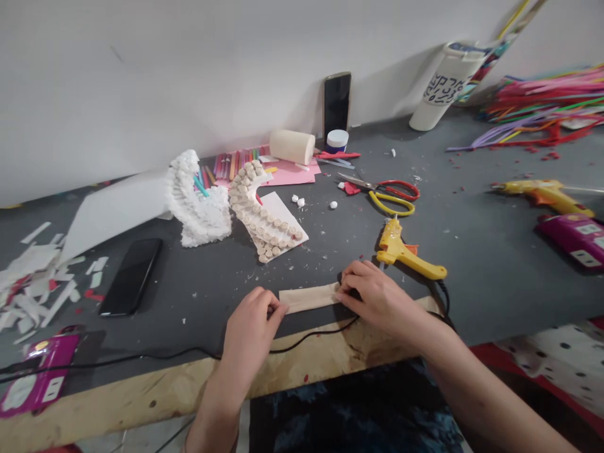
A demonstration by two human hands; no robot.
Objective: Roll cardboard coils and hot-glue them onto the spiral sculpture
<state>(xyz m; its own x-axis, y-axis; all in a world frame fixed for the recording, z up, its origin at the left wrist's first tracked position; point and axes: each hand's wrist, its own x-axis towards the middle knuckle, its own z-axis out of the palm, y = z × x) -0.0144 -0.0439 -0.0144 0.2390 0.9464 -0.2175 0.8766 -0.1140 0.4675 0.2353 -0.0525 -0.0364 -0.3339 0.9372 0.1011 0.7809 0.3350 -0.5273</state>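
A narrow beige paper strip [309, 297] lies flat on the dark grey table near its front edge. My left hand [250, 330] pinches the strip's left end with curled fingers. My right hand [377, 299] presses down on the strip's right end, fingers bent over it. A yellow glue gun [406, 251] lies just behind my right hand, its black cord running along the table edge under both hands.
Behind the strip stand a white fluffy curved piece [198, 201] and a card with several small paper rolls [267, 223]. A black phone [131, 275] lies left, scissors [389, 192] behind the glue gun, a second glue gun [542, 194] and coloured strips [547, 104] right.
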